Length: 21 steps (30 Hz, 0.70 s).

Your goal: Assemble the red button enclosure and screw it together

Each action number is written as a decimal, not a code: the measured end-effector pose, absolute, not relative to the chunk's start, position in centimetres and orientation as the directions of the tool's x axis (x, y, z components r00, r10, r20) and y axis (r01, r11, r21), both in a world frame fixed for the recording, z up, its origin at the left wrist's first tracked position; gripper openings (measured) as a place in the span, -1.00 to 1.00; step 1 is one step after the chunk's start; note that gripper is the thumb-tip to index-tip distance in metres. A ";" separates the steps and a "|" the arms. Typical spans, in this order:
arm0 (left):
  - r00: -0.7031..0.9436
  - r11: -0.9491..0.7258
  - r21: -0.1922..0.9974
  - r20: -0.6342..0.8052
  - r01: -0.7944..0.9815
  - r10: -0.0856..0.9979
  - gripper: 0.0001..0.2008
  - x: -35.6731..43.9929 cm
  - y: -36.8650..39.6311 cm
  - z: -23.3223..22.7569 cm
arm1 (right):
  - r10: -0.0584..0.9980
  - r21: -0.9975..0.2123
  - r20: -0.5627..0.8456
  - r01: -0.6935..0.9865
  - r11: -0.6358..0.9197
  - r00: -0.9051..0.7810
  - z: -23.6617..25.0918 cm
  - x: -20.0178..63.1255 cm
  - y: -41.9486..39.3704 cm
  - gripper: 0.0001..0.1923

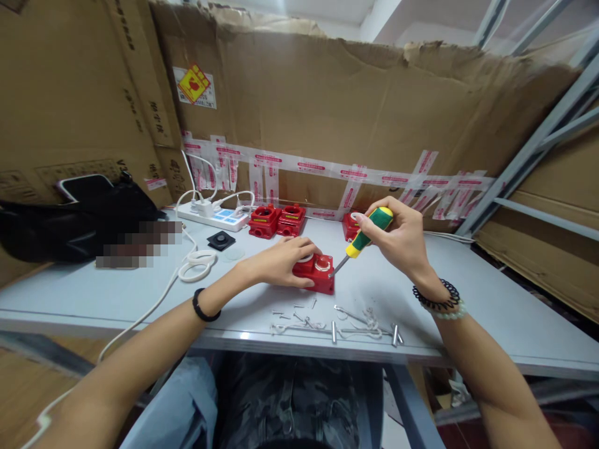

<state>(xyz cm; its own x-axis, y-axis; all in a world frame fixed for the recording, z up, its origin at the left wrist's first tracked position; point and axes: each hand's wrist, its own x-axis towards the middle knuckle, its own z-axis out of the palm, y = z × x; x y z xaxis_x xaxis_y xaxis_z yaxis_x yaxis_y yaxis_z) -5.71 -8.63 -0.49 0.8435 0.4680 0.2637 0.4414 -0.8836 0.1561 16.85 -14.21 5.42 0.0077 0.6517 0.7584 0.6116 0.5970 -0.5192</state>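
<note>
Red box (320, 284) sits at the centre of the head view, on the grey table (468, 293). From its left, the left hand (286, 263) presses over it, thumb against the near side. Right of centre, the right hand (401, 236) is closed around a green-and-yellow screwdriver (359, 243), tilted, its tip at the box's right corner. Loose screws (299, 317) and metal rods (334, 332) lie lower centre; two red housings (291, 221) stand above, left of centre.

A white power strip (230, 220) with plugged-in charger (204, 207) lies on the desk (472, 296) near a black bag (126, 211); taped cardboard (299, 106) stands behind, a metal rack (533, 145) at right.
</note>
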 end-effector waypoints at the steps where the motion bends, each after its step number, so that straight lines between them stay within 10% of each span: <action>1: 0.844 -0.884 0.160 0.265 0.440 0.467 -0.46 -5.7 -8.6 -0.5 | 0.654 -0.522 0.756 0.608 0.598 0.006 5.4 16.8 -14.2 -0.81; 21: 0.830 -0.875 0.125 0.279 0.467 0.483 -0.44 -5.2 -8.4 -0.8 | 0.607 -0.470 0.795 0.635 0.613 0.002 5.4 16.3 -14.5 -0.83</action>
<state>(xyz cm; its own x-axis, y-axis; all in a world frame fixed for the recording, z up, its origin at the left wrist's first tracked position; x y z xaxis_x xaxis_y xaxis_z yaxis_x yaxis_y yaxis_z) -5.19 -8.35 -0.76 0.8303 0.4826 0.2786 0.4668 -0.8754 0.1253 16.34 -14.51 5.36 0.0024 0.6068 0.7949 0.6352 0.6130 -0.4699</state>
